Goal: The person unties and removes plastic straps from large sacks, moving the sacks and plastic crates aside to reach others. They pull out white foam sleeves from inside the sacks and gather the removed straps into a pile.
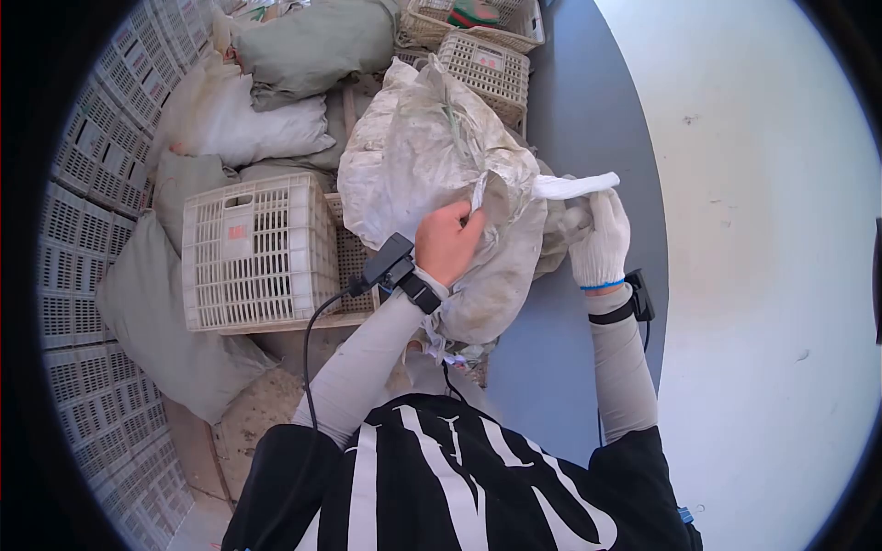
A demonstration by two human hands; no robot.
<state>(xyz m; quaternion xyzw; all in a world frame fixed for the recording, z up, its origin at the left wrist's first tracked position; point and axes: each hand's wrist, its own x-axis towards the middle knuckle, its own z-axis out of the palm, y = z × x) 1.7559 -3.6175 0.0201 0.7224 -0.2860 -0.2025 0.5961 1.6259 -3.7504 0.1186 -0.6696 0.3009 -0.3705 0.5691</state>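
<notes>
A large, dirty whitish woven sack (404, 151) stands in front of me, its crumpled top gathered. My bare left hand (449, 241) is closed on a fold of the sack near its middle. On the right, my right hand (601, 241) wears a white knitted glove with a blue cuff edge. Its fingers are closed around a twisted white strip (577, 186), which stretches from the sack's right side to the glove. Behind this hand's fingers hangs a greyish, thin piece of material, partly hidden.
A white plastic crate (308, 243) lies left of the sack. Grey-green sacks (312, 46) and a white sack (248, 124) are piled at the upper left. Stacked crates (87, 275) line the far left. More crates (487, 78) stand behind. A white wall (763, 275) rises at right.
</notes>
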